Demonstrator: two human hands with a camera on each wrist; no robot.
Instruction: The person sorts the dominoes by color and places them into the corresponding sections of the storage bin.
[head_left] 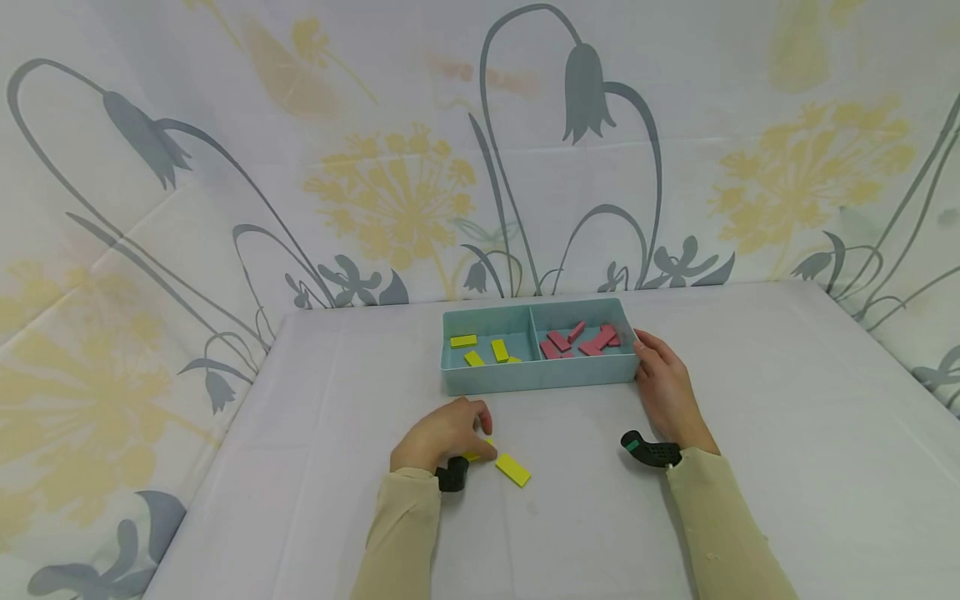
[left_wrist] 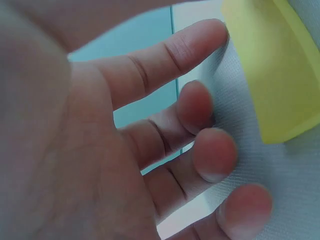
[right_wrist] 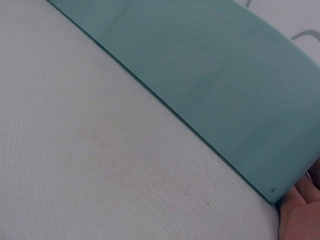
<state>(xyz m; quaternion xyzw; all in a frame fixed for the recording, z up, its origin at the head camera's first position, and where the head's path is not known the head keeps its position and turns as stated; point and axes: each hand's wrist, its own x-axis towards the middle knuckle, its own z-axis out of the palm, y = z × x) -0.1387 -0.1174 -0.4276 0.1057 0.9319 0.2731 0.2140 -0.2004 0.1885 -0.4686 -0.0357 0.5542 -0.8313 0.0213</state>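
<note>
My left hand (head_left: 446,435) is low over the table, thumb and index finger parted around a yellow block (left_wrist: 275,70). The index fingertip (left_wrist: 212,32) meets or nearly meets the block's edge; a firm pinch is not visible. In the head view the thumb partly hides this block. A second yellow block (head_left: 513,470) lies just right of the thumb. My right hand (head_left: 666,387) touches the right end of a teal two-compartment box (head_left: 540,377), with fingers along its end wall. In the right wrist view only part of that hand (right_wrist: 302,215) shows beside the box corner.
Several yellow blocks (head_left: 463,341) lie in the box's left compartment and several pink blocks (head_left: 558,340) in its right one. A divider (head_left: 535,333) separates them. White cloth (head_left: 337,375) covers the table, and a flower-patterned curtain (head_left: 420,83) stands behind the box.
</note>
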